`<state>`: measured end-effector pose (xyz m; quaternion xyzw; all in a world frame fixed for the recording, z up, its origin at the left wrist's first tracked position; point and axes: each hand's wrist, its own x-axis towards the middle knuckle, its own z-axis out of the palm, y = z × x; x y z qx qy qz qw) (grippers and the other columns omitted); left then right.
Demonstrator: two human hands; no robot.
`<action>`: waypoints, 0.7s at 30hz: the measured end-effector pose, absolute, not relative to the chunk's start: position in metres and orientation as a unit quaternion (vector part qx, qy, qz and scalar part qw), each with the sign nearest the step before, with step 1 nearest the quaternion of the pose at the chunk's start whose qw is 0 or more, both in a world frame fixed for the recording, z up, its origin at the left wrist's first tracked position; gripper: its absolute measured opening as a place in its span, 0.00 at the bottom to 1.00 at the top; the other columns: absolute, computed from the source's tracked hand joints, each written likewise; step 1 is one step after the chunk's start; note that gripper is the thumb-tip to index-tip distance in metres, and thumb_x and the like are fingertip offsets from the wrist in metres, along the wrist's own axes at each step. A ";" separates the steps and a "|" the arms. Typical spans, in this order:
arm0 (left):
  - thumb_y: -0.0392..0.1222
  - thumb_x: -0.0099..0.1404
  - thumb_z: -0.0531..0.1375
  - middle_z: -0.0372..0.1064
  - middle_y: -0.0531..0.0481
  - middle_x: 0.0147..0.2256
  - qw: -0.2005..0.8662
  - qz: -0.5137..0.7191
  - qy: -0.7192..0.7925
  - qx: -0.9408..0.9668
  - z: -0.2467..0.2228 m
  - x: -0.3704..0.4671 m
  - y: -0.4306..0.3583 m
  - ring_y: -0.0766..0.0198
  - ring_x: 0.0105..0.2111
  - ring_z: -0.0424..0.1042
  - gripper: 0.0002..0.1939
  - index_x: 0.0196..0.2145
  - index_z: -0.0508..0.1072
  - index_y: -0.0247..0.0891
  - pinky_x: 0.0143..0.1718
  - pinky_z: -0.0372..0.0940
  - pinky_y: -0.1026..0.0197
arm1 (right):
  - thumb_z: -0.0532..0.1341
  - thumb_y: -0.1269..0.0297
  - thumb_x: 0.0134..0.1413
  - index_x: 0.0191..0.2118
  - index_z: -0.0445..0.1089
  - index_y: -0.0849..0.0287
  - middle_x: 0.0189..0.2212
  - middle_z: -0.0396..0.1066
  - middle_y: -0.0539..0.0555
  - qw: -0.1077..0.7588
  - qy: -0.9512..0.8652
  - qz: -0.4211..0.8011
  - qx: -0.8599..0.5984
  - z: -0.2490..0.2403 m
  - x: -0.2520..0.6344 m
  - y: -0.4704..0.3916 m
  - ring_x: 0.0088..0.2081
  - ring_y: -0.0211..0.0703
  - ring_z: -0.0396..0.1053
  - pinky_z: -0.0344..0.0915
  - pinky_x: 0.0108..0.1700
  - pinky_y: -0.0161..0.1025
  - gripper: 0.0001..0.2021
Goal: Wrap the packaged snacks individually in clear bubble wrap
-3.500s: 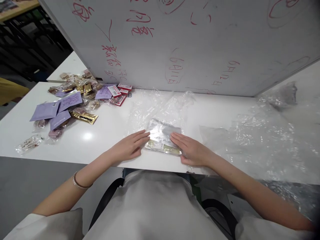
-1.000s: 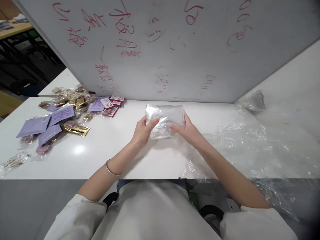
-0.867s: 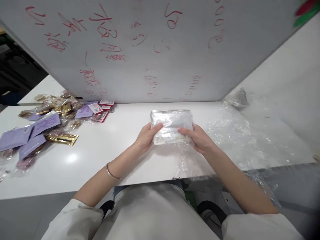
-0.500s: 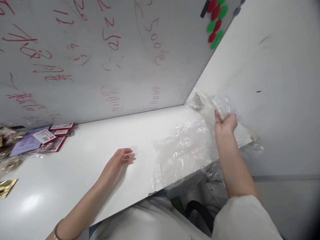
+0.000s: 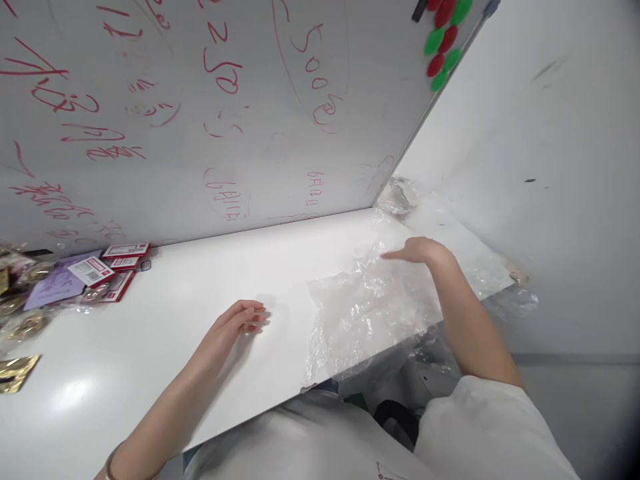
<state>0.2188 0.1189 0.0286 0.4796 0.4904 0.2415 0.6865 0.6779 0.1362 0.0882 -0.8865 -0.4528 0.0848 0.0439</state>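
My left hand (image 5: 243, 317) hovers low above the white table (image 5: 200, 380), its fingers loosely bent and holding nothing. Over the crumpled clear plastic bag (image 5: 370, 313) at the table's right end is my right hand (image 5: 420, 250). One finger of it stretches leftward to the bag's upper part; the other fingers are mostly hidden, and nothing shows in its grasp. Sheets of the thin plastic overhang the front edge of the table.
A whiteboard (image 5: 280, 147) with red writing stands along the back, with red and green magnets (image 5: 447, 40) at its right. More crumpled plastic (image 5: 397, 197) lies in the back corner. Packaged items with red-and-white cards (image 5: 93, 271) lie at left, near a gold packet (image 5: 17, 373). A wall (image 5: 575, 233) closes the right side.
My right hand has let go of the clear plastic at the right end and moved left over the bag. My left hand has barely moved. The view has shifted slightly.
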 end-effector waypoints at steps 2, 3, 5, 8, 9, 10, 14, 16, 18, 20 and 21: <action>0.55 0.66 0.59 0.74 0.44 0.48 0.688 0.244 0.484 0.482 0.031 0.220 0.117 0.53 0.49 0.72 0.15 0.42 0.75 0.43 0.49 0.63 0.54 | 0.71 0.63 0.46 0.24 0.74 0.63 0.26 0.73 0.64 -0.041 -0.427 0.098 -0.898 0.089 0.656 0.132 0.34 0.60 0.74 0.69 0.37 0.51 0.10; 0.55 0.66 0.59 0.74 0.44 0.47 0.689 0.243 0.480 0.485 0.032 0.220 0.116 0.53 0.49 0.72 0.15 0.42 0.75 0.43 0.49 0.63 0.54 | 0.67 0.65 0.51 0.27 0.76 0.65 0.28 0.73 0.65 -0.055 -0.421 0.084 -0.902 0.093 0.645 0.131 0.36 0.61 0.74 0.68 0.38 0.51 0.07; 0.55 0.66 0.59 0.74 0.44 0.46 0.689 0.246 0.472 0.492 0.036 0.220 0.112 0.52 0.49 0.72 0.15 0.42 0.76 0.42 0.50 0.62 0.52 | 0.57 0.67 0.61 0.39 0.77 0.67 0.36 0.74 0.69 -0.017 -0.437 0.010 -0.899 0.106 0.620 0.133 0.42 0.61 0.73 0.67 0.42 0.52 0.11; 0.55 0.65 0.61 0.73 0.45 0.48 0.687 0.287 0.451 0.491 0.041 0.216 0.108 0.50 0.51 0.71 0.16 0.45 0.76 0.43 0.53 0.61 0.50 | 0.47 0.69 0.68 0.58 0.69 0.60 0.47 0.73 0.65 0.078 -0.550 -0.080 -0.828 0.119 0.567 0.136 0.50 0.55 0.71 0.66 0.50 0.51 0.20; 0.56 0.64 0.62 0.72 0.45 0.50 0.688 0.320 0.440 0.480 0.042 0.213 0.108 0.50 0.53 0.70 0.18 0.46 0.76 0.43 0.54 0.61 0.50 | 0.47 0.71 0.68 0.60 0.68 0.58 0.48 0.74 0.62 0.117 -0.624 -0.089 -0.767 0.118 0.545 0.136 0.50 0.52 0.71 0.65 0.53 0.51 0.21; 0.57 0.63 0.62 0.71 0.44 0.51 0.688 0.361 0.429 0.461 0.043 0.210 0.109 0.49 0.54 0.69 0.20 0.47 0.75 0.43 0.55 0.62 0.49 | 0.47 0.73 0.67 0.59 0.69 0.56 0.48 0.74 0.60 0.148 -0.707 -0.087 -0.686 0.114 0.521 0.136 0.51 0.50 0.71 0.64 0.56 0.51 0.22; 0.64 0.58 0.63 0.72 0.41 0.50 0.682 0.461 0.432 0.369 0.044 0.187 0.117 0.47 0.53 0.69 0.28 0.45 0.76 0.39 0.52 0.64 0.48 | 0.49 0.72 0.69 0.50 0.75 0.52 0.53 0.74 0.51 0.173 -0.942 -0.018 -0.286 0.071 0.429 0.123 0.59 0.45 0.67 0.52 0.68 0.54 0.18; 0.62 0.56 0.66 0.73 0.41 0.48 0.699 0.434 0.455 0.341 0.041 0.171 0.121 0.50 0.48 0.72 0.28 0.45 0.75 0.38 0.47 0.66 0.51 | 0.52 0.69 0.69 0.44 0.77 0.51 0.53 0.74 0.47 0.164 -0.969 0.044 -0.181 0.046 0.395 0.113 0.61 0.44 0.65 0.51 0.69 0.51 0.15; 0.57 0.55 0.69 0.74 0.43 0.43 0.721 0.398 0.469 0.320 0.037 0.158 0.123 0.57 0.39 0.73 0.24 0.41 0.75 0.37 0.37 0.66 0.58 | 0.53 0.69 0.68 0.39 0.77 0.48 0.54 0.74 0.44 0.157 -0.972 0.102 -0.140 0.030 0.373 0.102 0.63 0.42 0.62 0.49 0.70 0.49 0.16; 0.54 0.55 0.70 0.72 0.48 0.33 0.731 0.371 0.478 0.316 0.033 0.147 0.123 0.66 0.29 0.69 0.19 0.34 0.75 0.37 0.27 0.60 0.64 | 0.52 0.71 0.66 0.38 0.77 0.46 0.55 0.72 0.43 0.150 -0.972 0.142 -0.108 0.025 0.365 0.094 0.65 0.42 0.58 0.47 0.71 0.48 0.17; 0.53 0.55 0.70 0.69 0.50 0.28 0.728 0.366 0.484 0.320 0.031 0.143 0.122 0.69 0.25 0.65 0.18 0.31 0.74 0.36 0.24 0.56 0.65 | 0.52 0.72 0.65 0.39 0.77 0.46 0.57 0.71 0.43 0.148 -0.971 0.162 -0.094 0.026 0.366 0.091 0.66 0.43 0.56 0.46 0.71 0.49 0.17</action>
